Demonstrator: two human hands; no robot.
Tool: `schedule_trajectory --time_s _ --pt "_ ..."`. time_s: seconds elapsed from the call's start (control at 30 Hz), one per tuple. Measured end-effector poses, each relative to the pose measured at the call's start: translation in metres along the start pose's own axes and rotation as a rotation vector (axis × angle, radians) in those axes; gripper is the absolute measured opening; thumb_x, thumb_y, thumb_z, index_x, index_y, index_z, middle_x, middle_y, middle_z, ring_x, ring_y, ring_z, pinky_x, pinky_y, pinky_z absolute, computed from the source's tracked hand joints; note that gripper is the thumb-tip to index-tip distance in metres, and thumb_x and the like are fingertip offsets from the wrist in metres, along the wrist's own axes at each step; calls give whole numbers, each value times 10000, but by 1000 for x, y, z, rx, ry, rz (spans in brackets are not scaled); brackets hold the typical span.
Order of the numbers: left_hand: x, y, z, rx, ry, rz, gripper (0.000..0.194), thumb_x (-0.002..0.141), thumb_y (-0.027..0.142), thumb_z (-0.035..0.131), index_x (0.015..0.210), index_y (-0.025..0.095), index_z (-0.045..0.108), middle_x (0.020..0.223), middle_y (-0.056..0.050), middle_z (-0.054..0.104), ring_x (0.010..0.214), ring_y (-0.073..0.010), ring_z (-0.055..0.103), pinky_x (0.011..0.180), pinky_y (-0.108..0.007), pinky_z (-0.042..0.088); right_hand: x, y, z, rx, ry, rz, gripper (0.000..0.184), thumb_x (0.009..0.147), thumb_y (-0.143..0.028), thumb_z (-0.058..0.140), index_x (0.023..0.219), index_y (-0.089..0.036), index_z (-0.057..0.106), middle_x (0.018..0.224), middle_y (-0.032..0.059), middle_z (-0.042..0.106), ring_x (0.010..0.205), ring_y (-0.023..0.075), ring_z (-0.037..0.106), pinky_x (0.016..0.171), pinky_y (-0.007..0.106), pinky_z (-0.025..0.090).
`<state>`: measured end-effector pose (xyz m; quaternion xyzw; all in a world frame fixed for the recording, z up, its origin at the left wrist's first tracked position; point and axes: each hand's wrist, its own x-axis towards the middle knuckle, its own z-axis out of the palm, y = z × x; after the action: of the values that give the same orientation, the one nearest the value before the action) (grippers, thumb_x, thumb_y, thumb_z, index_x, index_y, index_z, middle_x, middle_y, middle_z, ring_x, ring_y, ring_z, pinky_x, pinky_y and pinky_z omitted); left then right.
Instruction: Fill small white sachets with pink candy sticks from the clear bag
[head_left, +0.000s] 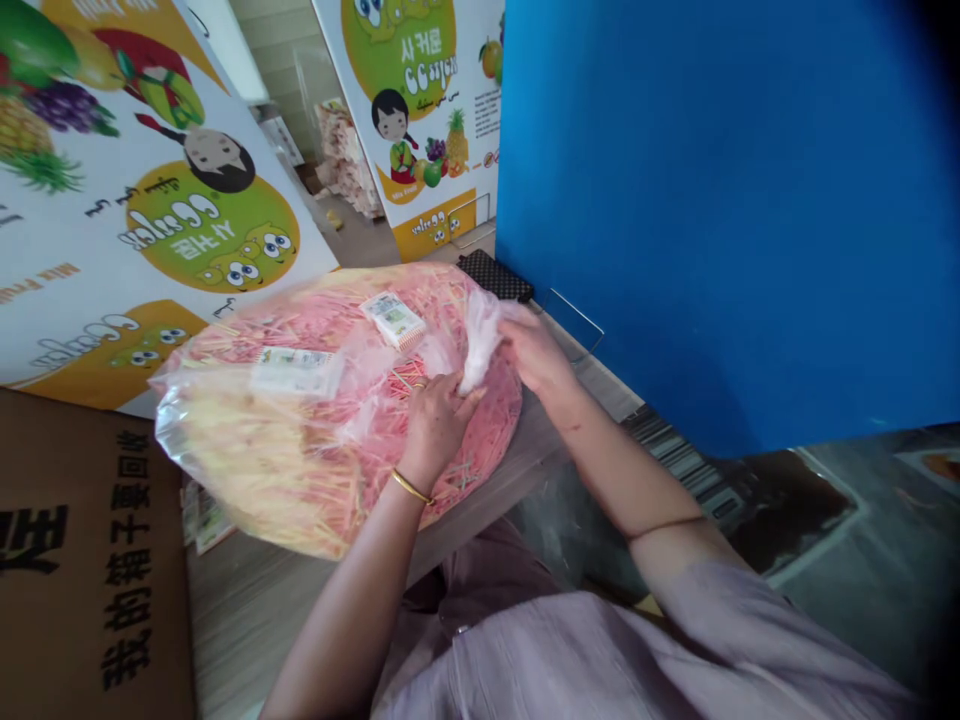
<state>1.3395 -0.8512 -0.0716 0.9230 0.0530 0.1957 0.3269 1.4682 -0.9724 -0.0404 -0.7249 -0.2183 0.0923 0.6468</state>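
A large clear plastic bag (247,440) full of thin pink and yellow sticks lies on the work surface. Two small printed packets (393,318) lie in or on it. My left hand (436,420), with a gold bangle at the wrist, rests on the sticks near the bag's mouth, its fingers curled around the plastic there. My right hand (538,358) pinches the bunched white edge of the bag (480,335) and holds it up a little.
A blue panel (712,200) stands upright at the right. Printed cardboard boxes with fruit cartoons (150,200) lean at the left and back. A brown carton (67,580) sits lower left. A black mat (495,275) lies behind the bag.
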Motion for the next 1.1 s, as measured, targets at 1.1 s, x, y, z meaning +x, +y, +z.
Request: schedule_trajectory --time_s 1.1 --pt "-12 1 -1 -25 29 -104 114 840 161 685 927 213 632 1041 -91 720 1130 -296 601 1010 -442 434 -49 6 0 -418 -463 -50 80 920 -239 614 855 -194 607 873 15 686 824 160 608 759 292 422"
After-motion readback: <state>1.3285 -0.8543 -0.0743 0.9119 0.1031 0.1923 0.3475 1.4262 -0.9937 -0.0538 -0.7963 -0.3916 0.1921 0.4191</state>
